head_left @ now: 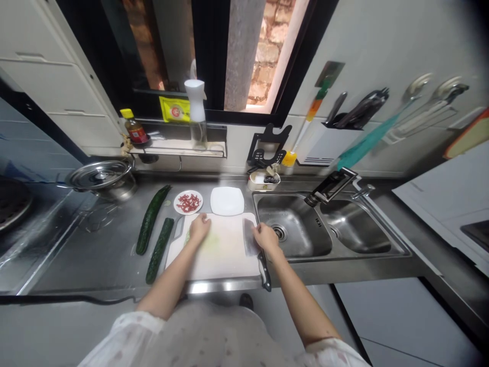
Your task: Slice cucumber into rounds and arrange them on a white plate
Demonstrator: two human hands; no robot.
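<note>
Only the head view here, looking down at a steel counter (95, 255) under a window.

The left hand (199, 228) lies palm down on the top left part of the white cutting board (223, 255). Its fingers are loosely curved over a pale green bit (188, 238), and honestly I can't tell if it's pinching it or just resting on it. The right hand (266, 238) sits on the cleaver (250, 237) at the board's right edge, about where the blade meets the handle. The black handle sticks out toward the person, over the counter's front edge. The fingers are bent over the cleaver, but I can't tell whether it's a real closed grip.

Two whole cucumbers (152, 220) lie side by side just left of the board, one further back than the other. Behind the board are a small round plate with red bits (188, 202) and a white square plate (227, 200), next to each other. The double sink (294, 232) is just to the right, with the faucet (331, 185) over the divider. A steel pot lid (101, 175) sits far left, and a spray bottle (196, 112) stands on the shelf by the window.
</note>
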